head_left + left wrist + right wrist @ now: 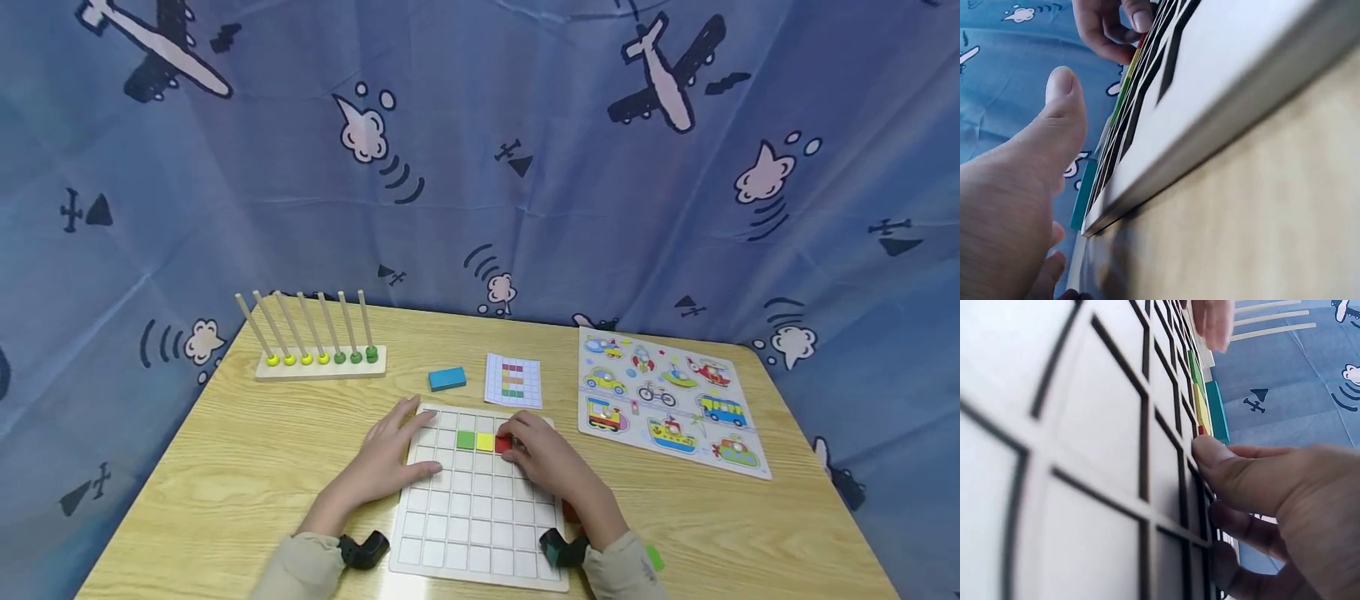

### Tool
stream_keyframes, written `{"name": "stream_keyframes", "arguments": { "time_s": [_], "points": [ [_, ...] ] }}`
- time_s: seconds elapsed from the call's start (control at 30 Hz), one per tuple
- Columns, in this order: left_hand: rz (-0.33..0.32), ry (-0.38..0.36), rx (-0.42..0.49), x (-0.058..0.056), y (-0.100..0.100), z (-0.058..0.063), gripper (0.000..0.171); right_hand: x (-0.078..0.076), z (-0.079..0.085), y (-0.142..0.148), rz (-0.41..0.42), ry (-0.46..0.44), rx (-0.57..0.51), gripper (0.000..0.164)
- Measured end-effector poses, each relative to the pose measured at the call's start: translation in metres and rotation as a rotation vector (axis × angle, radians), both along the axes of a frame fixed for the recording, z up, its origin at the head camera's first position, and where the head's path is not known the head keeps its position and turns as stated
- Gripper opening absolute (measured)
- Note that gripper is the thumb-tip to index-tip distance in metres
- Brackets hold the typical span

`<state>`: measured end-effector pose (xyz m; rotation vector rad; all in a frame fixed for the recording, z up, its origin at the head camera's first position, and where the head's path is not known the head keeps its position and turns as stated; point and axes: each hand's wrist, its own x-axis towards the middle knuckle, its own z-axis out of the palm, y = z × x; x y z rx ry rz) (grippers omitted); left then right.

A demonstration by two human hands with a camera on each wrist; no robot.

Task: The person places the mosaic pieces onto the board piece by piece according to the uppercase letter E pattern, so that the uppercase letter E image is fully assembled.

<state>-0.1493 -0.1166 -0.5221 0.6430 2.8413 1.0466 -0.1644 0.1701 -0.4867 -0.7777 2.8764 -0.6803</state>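
Note:
A white gridded board (pixel 459 529) lies on the table. In its second row from the far side sit a green tile (pixel 466 440), a yellow tile (pixel 485 442) and a red tile (pixel 503 445), side by side. My right hand (pixel 551 458) pinches the red tile between thumb and fingers. The right wrist view has the thumb (pixel 1216 456) right at the tile's edge, hiding most of it. At the board's left edge rests my left hand (pixel 386 462), fingers spread and thumb reaching over the grid, holding nothing.
Beyond the board lie a teal block (pixel 447 379) and a pattern card (pixel 492 382). A pegged bead stand (pixel 322 374) is far left; a vehicle puzzle (pixel 637 417) lies right. Red (pixel 572 512) and green (pixel 655 557) pieces show beside the right forearm.

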Motion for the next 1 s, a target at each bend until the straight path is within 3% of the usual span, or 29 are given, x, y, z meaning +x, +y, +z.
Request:
{"name": "stream_keyframes", "arguments": {
  "time_s": [0.13, 0.27, 0.47, 0.6, 0.77, 1.0],
  "points": [
    [-0.02, 0.028, -0.085, -0.007, 0.001, -0.001, 0.08, -0.001, 0.0, 0.0, 0.024, -0.022, -0.004, 0.023],
    [-0.022, 0.035, -0.144, -0.006, 0.001, -0.003, 0.082, 0.002, 0.003, 0.003, -0.013, -0.025, -0.018, 0.024],
    [-0.003, 0.029, -0.13, -0.005, 0.003, -0.005, 0.078, 0.016, 0.019, 0.034, -0.154, -0.053, -0.022, 0.023],
    [-0.016, 0.022, -0.107, -0.004, 0.004, -0.006, 0.072, 0.032, 0.031, 0.061, -0.216, -0.16, 0.061, 0.023],
    [-0.031, 0.02, -0.088, -0.005, 0.004, -0.005, 0.071, 0.053, 0.037, 0.083, -0.219, -0.254, 0.142, 0.027],
    [-0.022, 0.014, -0.08, -0.006, 0.005, -0.006, 0.072, 0.063, 0.025, 0.085, -0.198, -0.177, 0.13, 0.022]
  ]
}}
